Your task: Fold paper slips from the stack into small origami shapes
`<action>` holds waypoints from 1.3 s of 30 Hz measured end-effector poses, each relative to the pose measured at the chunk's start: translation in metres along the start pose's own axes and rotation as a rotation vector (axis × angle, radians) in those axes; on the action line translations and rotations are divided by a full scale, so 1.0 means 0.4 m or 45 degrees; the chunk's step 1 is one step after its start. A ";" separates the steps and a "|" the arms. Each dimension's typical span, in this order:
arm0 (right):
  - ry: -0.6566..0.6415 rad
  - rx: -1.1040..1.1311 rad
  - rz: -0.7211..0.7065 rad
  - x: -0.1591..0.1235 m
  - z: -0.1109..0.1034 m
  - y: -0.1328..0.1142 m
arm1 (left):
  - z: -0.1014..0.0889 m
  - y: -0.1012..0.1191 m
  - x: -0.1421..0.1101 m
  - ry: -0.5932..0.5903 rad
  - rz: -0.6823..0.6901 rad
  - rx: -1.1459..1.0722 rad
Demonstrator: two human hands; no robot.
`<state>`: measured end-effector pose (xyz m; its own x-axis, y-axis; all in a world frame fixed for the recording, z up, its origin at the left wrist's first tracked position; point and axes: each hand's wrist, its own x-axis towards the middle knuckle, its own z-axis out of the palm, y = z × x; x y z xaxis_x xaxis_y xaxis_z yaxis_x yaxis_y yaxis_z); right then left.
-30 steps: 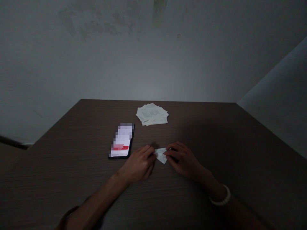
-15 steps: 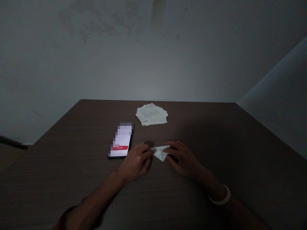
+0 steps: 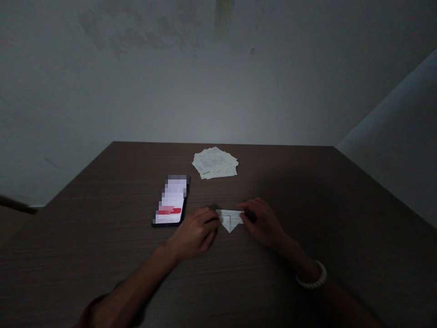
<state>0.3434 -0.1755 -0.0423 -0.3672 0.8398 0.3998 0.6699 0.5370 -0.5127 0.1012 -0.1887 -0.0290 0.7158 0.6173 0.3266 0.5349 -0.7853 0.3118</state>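
A small folded piece of printed paper (image 3: 231, 218) lies between my hands, its lower part narrowing to a point toward me. At its left end, my left hand (image 3: 200, 230) is closed with the fingertips on the paper's edge. My right hand (image 3: 261, 223), fingers curled, pinches the right end with thumb and fingertips. A flap on the left half of the paper is folded over. Both hands rest close to the tabletop.
A lit phone (image 3: 172, 200) lies left of my left hand, its screen partly blurred. Farther back is a loose pile of printed paper sheets (image 3: 215, 161). The brown wooden table (image 3: 102, 218) reaches back to a grey wall (image 3: 211, 91). A pale beaded bracelet (image 3: 312, 280) circles my right wrist.
The paper's right side has a changed outline, now a straighter band with a point below. My right hand has shifted slightly right, and its fingers have moved off the paper's middle to its end.
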 end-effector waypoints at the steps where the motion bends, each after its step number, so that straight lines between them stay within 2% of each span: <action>1: 0.001 0.025 0.009 0.000 0.000 -0.001 | 0.000 0.001 0.000 -0.010 -0.001 0.026; 6: 0.030 0.173 0.095 -0.001 -0.004 -0.011 | 0.003 0.007 -0.002 -0.012 0.025 0.187; 12: 0.066 0.502 0.372 0.006 -0.004 -0.031 | 0.005 0.026 0.003 0.121 0.122 0.278; 16: 0.068 0.652 0.497 0.012 -0.003 -0.045 | 0.020 0.049 0.014 0.155 0.066 0.270; 22: 0.037 0.522 0.446 0.008 0.006 -0.047 | 0.033 0.060 0.026 0.027 -0.050 0.154; 30: -0.060 0.202 0.202 -0.001 -0.005 -0.032 | 0.032 0.054 0.030 0.037 -0.103 0.094; 39: -0.118 0.336 0.267 0.003 -0.003 -0.040 | 0.036 0.052 0.025 0.050 -0.117 0.063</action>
<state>0.3331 -0.1831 -0.0327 -0.3045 0.9312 0.2001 0.5518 0.3438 -0.7598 0.1259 -0.1995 -0.0322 0.6451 0.6874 0.3335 0.6196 -0.7261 0.2980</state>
